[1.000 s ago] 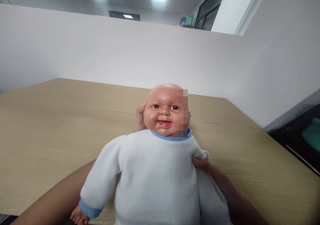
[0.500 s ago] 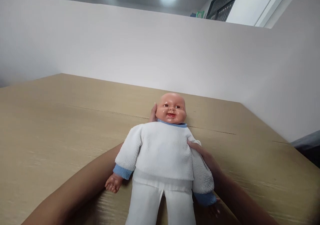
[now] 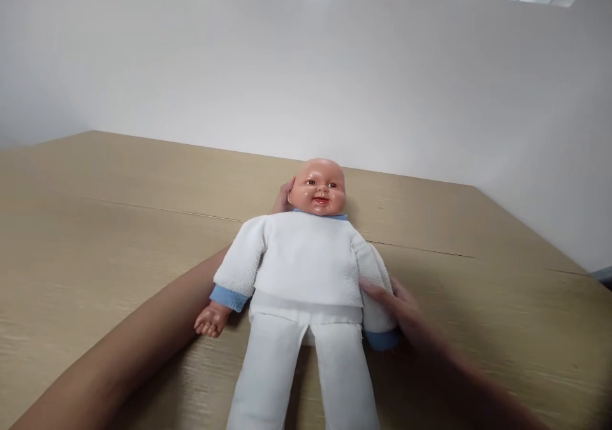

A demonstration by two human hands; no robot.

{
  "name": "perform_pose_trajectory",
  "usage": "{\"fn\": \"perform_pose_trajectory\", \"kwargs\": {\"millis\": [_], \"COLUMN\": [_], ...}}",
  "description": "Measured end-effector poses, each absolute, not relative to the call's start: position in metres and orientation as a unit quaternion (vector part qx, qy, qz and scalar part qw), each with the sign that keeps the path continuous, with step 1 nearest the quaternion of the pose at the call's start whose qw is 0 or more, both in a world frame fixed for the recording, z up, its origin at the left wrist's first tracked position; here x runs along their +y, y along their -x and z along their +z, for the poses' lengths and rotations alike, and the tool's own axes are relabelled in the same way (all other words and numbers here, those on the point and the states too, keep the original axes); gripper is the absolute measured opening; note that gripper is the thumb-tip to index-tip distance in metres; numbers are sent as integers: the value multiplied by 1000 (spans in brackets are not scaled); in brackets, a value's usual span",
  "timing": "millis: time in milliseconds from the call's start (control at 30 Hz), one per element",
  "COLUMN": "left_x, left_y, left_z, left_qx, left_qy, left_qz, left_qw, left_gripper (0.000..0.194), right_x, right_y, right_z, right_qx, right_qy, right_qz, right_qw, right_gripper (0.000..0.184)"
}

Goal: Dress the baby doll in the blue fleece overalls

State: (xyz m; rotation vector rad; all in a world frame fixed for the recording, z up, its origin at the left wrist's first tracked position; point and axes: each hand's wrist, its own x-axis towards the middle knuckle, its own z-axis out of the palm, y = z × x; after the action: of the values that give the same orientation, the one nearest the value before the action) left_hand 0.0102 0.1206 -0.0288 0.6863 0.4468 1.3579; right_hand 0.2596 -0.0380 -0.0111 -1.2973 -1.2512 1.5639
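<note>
Nearest me, my left forearm runs along the table [image 3: 71, 238] and passes under the doll [image 3: 306, 270]. My right hand [image 3: 406, 312] lies against the doll's side, fingers [image 3: 377, 288] laid flat and loosely spread over the white fleece sleeve just above its blue cuff; they press rather than pinch, gripping nothing.

The doll lies on its back on the table, between my two hands, legs toward me and head away. Its bare plastic hand rests beside my left forearm.

Farther out, my left hand [image 3: 283, 198] sits behind the doll's head [image 3: 319, 187]. Only the edge of my fingers shows beside the ear. I cannot tell whether they cup the head or merely rest against it.

Beyond my fingers, the table ends at a plain white partition [image 3: 306, 73].

Risk, as I judge it: the head depends on that left hand, and if it slips the hard plastic could knock on the table. The fleece is slack, so my right fingers may shift cloth without shifting the body.

Not verifiable: the doll's feet, cut off at the frame's lower edge; its far hand, hidden under my right hand.
</note>
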Motion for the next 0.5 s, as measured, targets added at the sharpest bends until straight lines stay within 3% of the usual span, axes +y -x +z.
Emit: {"fn": "perform_pose_trajectory", "kwargs": {"millis": [133, 233, 500], "left_x": [129, 137, 143], "left_y": [11, 26, 34], "left_z": [-37, -37, -33], "left_qx": [202, 224, 246], "left_qy": [-331, -363, -363], "left_qz": [574, 487, 422], "left_qw": [722, 762, 793], "left_gripper": [65, 66, 69], "right_x": [-52, -58, -60], "right_y": [-277, -285, -281], "right_z": [-31, -42, -41], "right_qx": [-634, -698, -705], "right_qy": [546, 555, 563], "right_qz": [433, 332, 305], "right_qw": [334, 308, 305], "right_gripper": [75, 70, 67]}}
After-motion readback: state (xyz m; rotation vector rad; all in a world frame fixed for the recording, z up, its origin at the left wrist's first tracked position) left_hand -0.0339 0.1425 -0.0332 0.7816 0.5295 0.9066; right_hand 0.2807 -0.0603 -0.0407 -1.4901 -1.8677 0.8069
